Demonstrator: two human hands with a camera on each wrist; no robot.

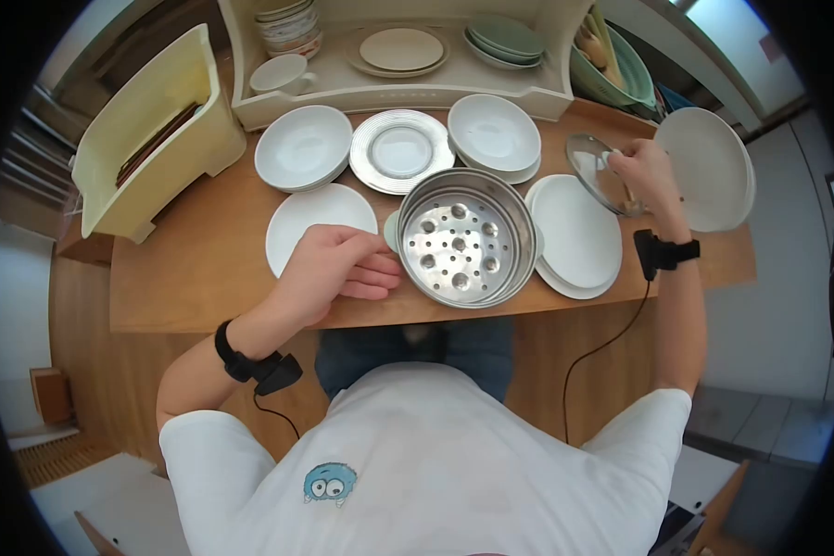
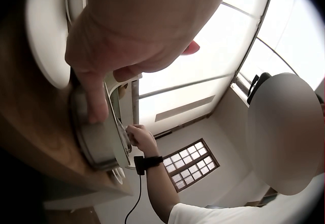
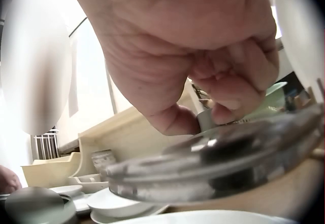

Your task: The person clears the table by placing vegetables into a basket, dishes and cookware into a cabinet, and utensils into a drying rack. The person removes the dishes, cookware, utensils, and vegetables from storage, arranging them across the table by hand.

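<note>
My right hand [image 1: 653, 174] pinches the grey knob of a glass lid [image 1: 586, 169] at the right of the table. The lid is tilted in the head view, and its metal rim [image 3: 167, 181] shows up close in the right wrist view. By the front edge my left hand [image 1: 329, 269] lies with extended fingers against the left side of a stainless steel pot [image 1: 419, 206]. Inside the pot is a perforated steamer bottom [image 1: 443, 248]. Pale green handles stick out at the pot's sides, the left one partly behind the fingers.
White plates and bowls surround the pot, including a white plate [image 1: 579, 232] on its right and a silver-rimmed plate [image 1: 366, 153] behind. A cream shelf [image 1: 343, 107] with dishes stands at the back, a yellow rack [image 1: 93, 190] at left, and a large white plate [image 1: 704, 171] upright at right.
</note>
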